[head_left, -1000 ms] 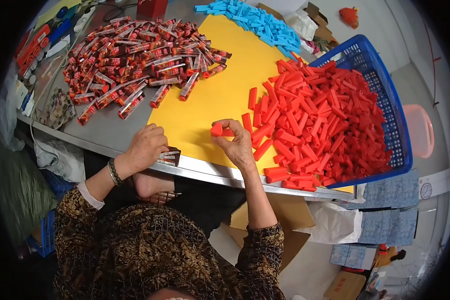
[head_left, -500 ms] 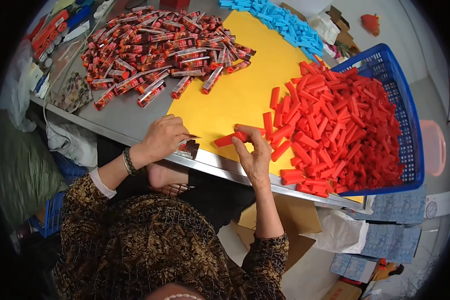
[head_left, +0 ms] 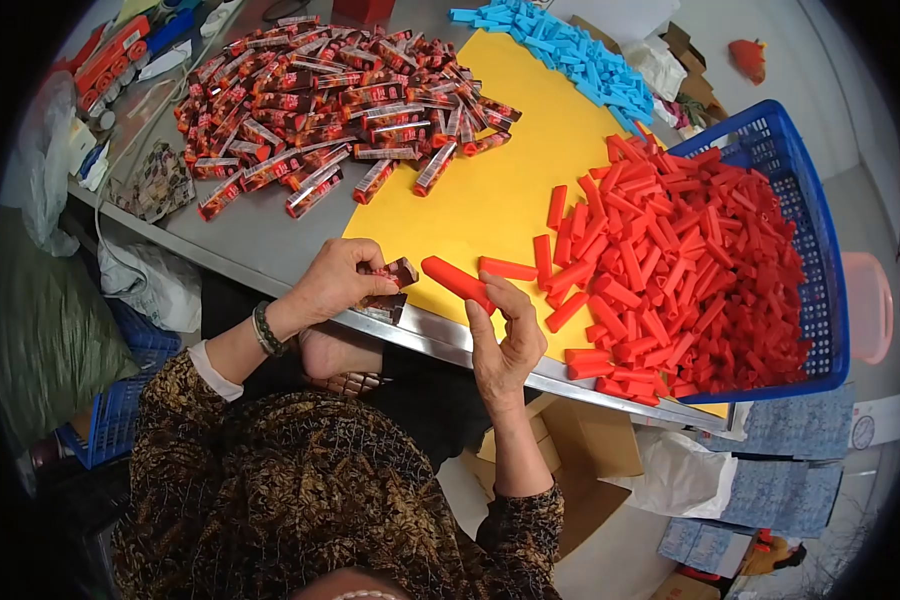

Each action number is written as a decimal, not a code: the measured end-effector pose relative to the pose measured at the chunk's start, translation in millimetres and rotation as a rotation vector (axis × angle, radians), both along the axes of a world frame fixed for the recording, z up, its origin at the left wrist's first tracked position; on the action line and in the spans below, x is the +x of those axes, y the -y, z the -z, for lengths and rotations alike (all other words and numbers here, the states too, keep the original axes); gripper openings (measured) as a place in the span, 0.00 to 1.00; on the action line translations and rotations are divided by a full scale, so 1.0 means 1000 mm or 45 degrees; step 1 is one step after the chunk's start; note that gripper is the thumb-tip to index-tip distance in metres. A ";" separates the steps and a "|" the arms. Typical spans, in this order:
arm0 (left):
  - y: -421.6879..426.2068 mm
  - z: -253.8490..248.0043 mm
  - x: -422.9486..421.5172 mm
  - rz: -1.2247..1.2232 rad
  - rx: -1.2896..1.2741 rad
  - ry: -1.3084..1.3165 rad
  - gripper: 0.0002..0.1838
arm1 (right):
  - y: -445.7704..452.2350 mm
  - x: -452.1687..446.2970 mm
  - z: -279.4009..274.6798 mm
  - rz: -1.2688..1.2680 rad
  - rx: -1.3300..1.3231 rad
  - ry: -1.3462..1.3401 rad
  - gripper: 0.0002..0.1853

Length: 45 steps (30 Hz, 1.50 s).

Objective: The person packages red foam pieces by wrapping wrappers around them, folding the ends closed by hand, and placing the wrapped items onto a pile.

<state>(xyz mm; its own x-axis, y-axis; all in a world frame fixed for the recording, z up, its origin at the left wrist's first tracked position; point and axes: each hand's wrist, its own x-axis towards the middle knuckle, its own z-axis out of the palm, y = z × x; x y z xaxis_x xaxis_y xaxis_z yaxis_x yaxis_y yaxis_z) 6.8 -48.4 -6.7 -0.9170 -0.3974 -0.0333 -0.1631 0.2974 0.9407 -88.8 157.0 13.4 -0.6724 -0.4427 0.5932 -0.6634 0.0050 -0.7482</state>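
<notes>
My left hand (head_left: pixel 338 278) pinches a small dark printed wrapper sleeve (head_left: pixel 401 272) near the table's front edge. Just below that hand, more dark wrappers (head_left: pixel 382 307) lie at the metal edge. Between thumb and fingers, my right hand (head_left: pixel 508 340) grips a red triangular stick (head_left: pixel 456 281), its free end pointing toward the wrapper with a small gap between. Another red stick (head_left: pixel 508 268) lies on the yellow sheet (head_left: pixel 510 120) behind my right fingers. To the right, a large heap of red sticks (head_left: pixel 670 260) spills from a blue basket (head_left: pixel 820 250).
A pile of wrapped sticks (head_left: pixel 340 110) covers the table's back left. Blue sticks (head_left: pixel 570 55) lie at the back. Crumpled patterned cloth (head_left: pixel 155 185) is at the left edge. An open cardboard box (head_left: pixel 580 450) stands below the table's front edge.
The wrapper in my left hand has been lifted and shows its opening. My right hand has tilted the red stick, which earlier lay lower and flatter. The whole view has shifted.
</notes>
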 end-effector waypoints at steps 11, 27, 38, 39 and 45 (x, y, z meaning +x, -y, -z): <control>-0.006 0.003 -0.001 0.085 -0.613 -0.410 0.12 | -0.008 0.006 -0.004 -0.066 0.027 -0.025 0.11; -0.026 0.001 -0.001 0.170 -0.586 -0.533 0.13 | -0.014 0.007 -0.009 -0.090 0.016 0.384 0.11; -0.050 -0.001 0.002 0.255 0.626 -0.191 0.13 | 0.001 0.011 -0.004 -0.071 0.127 0.064 0.15; -0.051 -0.003 0.002 0.245 0.624 -0.215 0.12 | 0.001 0.013 -0.002 -0.085 0.127 0.046 0.14; -0.053 -0.002 0.005 0.267 0.863 -0.234 0.12 | 0.002 0.018 0.010 -0.093 0.086 -0.001 0.12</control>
<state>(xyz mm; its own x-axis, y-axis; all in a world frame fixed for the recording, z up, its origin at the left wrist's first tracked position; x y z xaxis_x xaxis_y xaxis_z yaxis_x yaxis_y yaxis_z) 11.9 4.9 -4.2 -0.9860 -0.1597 -0.0481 0.0114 -0.3520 0.9359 -71.0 154.9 3.3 -0.6365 -0.5292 0.5612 -0.6646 0.0070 -0.7472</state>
